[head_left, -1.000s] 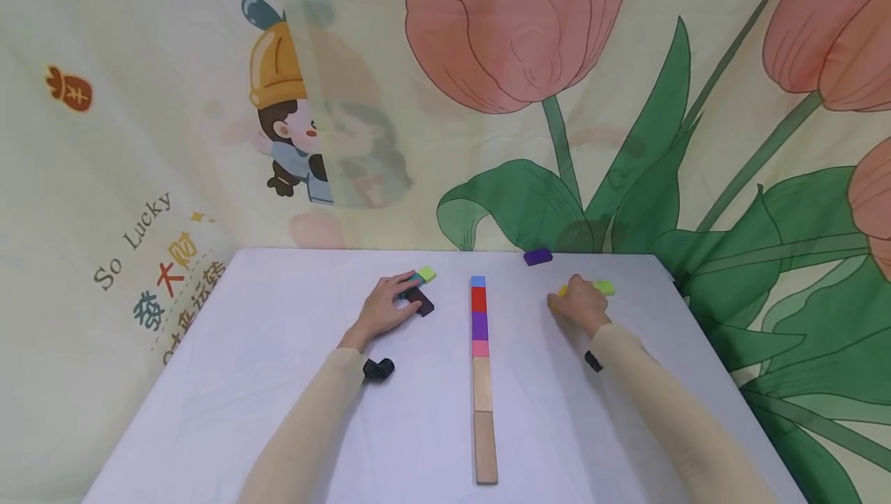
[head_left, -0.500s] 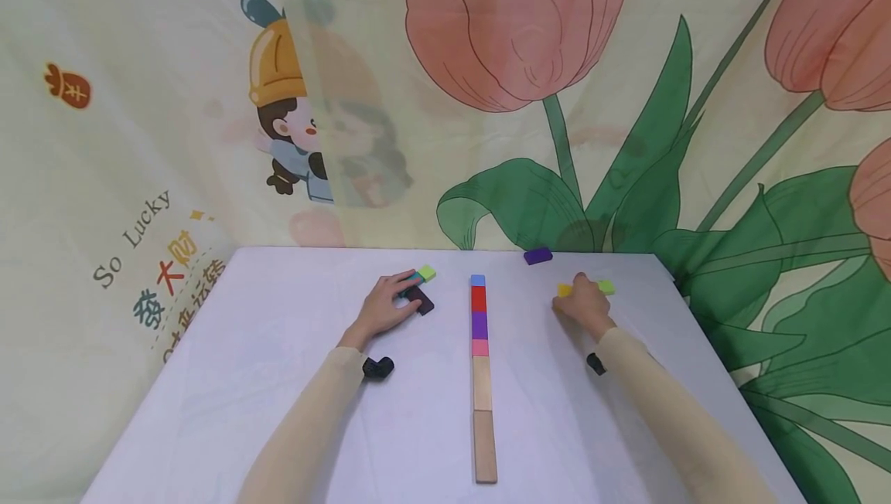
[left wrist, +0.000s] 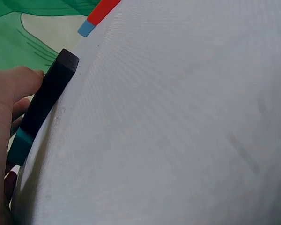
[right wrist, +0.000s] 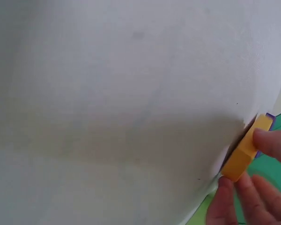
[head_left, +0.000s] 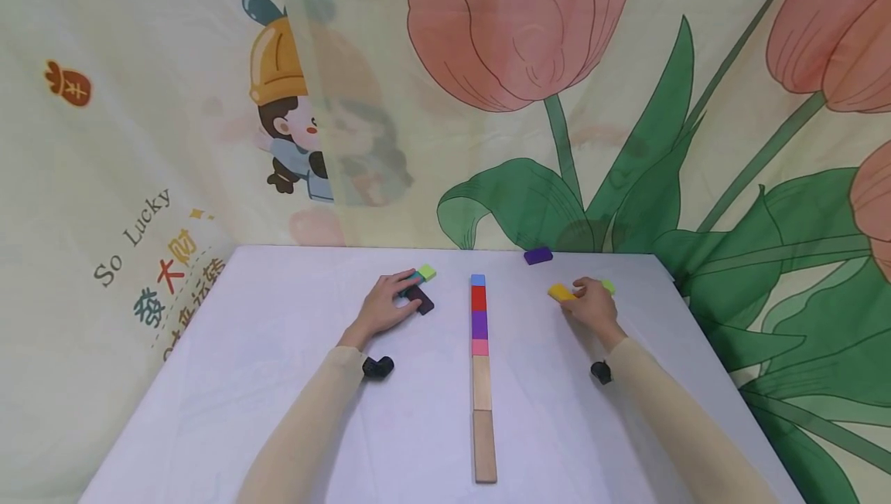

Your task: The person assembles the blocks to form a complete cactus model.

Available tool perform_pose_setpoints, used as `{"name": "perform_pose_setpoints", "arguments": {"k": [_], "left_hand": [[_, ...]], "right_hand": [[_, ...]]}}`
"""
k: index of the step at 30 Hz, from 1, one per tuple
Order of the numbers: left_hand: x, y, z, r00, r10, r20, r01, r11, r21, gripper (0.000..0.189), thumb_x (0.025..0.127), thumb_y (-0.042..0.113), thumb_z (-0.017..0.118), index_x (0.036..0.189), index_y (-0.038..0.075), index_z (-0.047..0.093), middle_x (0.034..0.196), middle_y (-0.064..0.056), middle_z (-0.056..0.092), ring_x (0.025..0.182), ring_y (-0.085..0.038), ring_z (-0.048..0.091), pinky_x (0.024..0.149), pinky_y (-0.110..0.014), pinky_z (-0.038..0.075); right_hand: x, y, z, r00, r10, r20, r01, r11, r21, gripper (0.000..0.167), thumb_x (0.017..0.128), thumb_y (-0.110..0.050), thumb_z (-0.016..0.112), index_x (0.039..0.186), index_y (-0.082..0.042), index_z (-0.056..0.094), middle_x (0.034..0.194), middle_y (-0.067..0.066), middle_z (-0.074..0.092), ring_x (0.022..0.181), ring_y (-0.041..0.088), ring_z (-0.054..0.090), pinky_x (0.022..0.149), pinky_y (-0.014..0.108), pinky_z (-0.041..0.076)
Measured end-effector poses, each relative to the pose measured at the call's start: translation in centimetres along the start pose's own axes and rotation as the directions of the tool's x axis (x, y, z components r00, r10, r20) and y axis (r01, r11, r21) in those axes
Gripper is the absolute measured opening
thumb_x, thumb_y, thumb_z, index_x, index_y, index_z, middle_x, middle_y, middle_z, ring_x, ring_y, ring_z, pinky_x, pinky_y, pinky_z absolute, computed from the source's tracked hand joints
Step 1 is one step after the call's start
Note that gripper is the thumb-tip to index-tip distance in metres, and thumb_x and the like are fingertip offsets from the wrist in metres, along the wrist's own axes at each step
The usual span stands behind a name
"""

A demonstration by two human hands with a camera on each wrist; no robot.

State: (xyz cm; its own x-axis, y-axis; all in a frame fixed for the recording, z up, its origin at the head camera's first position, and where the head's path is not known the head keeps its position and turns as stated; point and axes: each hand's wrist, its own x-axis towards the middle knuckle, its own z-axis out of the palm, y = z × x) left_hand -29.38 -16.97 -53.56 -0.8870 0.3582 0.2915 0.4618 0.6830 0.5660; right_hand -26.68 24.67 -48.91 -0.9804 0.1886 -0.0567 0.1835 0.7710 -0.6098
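In the head view my left hand (head_left: pixel 380 306) is at the left of the table, thumb and fingers around a dark, nearly black block (head_left: pixel 422 301). A teal block (left wrist: pixel 21 146) lies right by its fingers, and a lime green block (head_left: pixel 428 272) adjoins the teal one. On the right, my right hand (head_left: pixel 594 306) pinches a yellow block (head_left: pixel 560 293) between thumb and fingers, its end pointing left. The right wrist view shows the thumb on one face of that block and fingertips at its lower end. Another green block (head_left: pixel 609 286) is partly hidden behind the right hand.
Between the hands runs a straight row of blocks: blue (head_left: pixel 478 280), red, purple, pink and two plain wooden blocks (head_left: pixel 484 446) nearest me. A dark purple block (head_left: pixel 538 257) lies at the table's back edge. Behind hangs a printed tulip cloth (head_left: pixel 522 40).
The right hand has shifted slightly right and turned, and the yellow block, earlier mostly covered, now shows tilted in its fingertips. The left hand stays in place.
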Motion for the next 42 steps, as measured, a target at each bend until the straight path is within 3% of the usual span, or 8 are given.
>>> {"name": "perform_pose_setpoints", "arguments": {"k": [6, 14, 22, 30, 42], "left_hand": [[0.0, -0.1, 0.0, 1.000, 0.001, 0.003, -0.001, 1.000, 0.012, 0.050, 0.089, 0.034, 0.069, 0.134, 0.014, 0.063, 0.149, -0.003, 0.049, 0.121, -0.028, 0.048, 0.098, -0.048, 0.042], [-0.1, 0.0, -0.2, 1.000, -0.007, -0.005, 0.007, 1.000, 0.008, 0.049, 0.088, 0.032, 0.070, 0.133, 0.014, 0.063, 0.148, -0.003, 0.049, 0.122, -0.030, 0.048, 0.097, -0.050, 0.042], [0.0, 0.3, -0.4, 1.000, 0.002, -0.022, -0.002, 1.000, 0.009, 0.049, 0.089, 0.031, 0.069, 0.133, 0.013, 0.063, 0.148, -0.005, 0.050, 0.122, -0.031, 0.048, 0.098, -0.051, 0.041], [-0.3, 0.2, -0.2, 1.000, -0.025, 0.014, 0.025, 1.000, 0.004, 0.050, 0.089, 0.035, 0.068, 0.134, 0.014, 0.063, 0.149, -0.003, 0.048, 0.126, -0.030, 0.046, 0.100, -0.051, 0.041], [-0.1, 0.5, -0.4, 1.000, -0.015, 0.008, 0.015, 1.000, -0.002, 0.050, 0.089, 0.034, 0.068, 0.134, 0.014, 0.063, 0.149, -0.004, 0.048, 0.124, -0.030, 0.047, 0.100, -0.051, 0.041]], "right_hand": [[0.0, 0.4, 0.2, 0.997, -0.067, 0.024, 0.065, 0.992, 0.109, 0.051, 0.085, -0.004, 0.072, 0.130, 0.011, 0.054, 0.120, 0.031, 0.061, 0.108, 0.044, 0.057, 0.093, 0.050, 0.048], [-0.5, -0.1, 0.5, 0.983, -0.164, 0.078, 0.137, 0.952, 0.272, 0.052, 0.084, 0.001, 0.074, 0.132, 0.008, 0.055, 0.119, 0.029, 0.064, 0.110, 0.043, 0.058, 0.096, 0.050, 0.048], [-2.8, -1.6, 1.2, 0.951, -0.275, 0.143, 0.233, 0.938, 0.258, 0.051, 0.085, 0.002, 0.074, 0.133, 0.004, 0.057, 0.117, 0.022, 0.067, 0.109, 0.040, 0.060, 0.094, 0.049, 0.050], [-6.1, -2.1, 2.8, 0.913, -0.360, 0.190, 0.308, 0.916, 0.256, 0.049, 0.079, 0.003, 0.078, 0.125, 0.004, 0.062, 0.109, 0.016, 0.071, 0.099, 0.032, 0.065, 0.082, 0.041, 0.056], [-9.4, -2.4, 4.3, 0.919, -0.315, 0.235, 0.272, 0.942, 0.197, 0.046, 0.073, 0.000, 0.084, 0.116, -0.004, 0.069, 0.098, 0.002, 0.073, 0.089, 0.019, 0.062, 0.077, 0.030, 0.052]]}}
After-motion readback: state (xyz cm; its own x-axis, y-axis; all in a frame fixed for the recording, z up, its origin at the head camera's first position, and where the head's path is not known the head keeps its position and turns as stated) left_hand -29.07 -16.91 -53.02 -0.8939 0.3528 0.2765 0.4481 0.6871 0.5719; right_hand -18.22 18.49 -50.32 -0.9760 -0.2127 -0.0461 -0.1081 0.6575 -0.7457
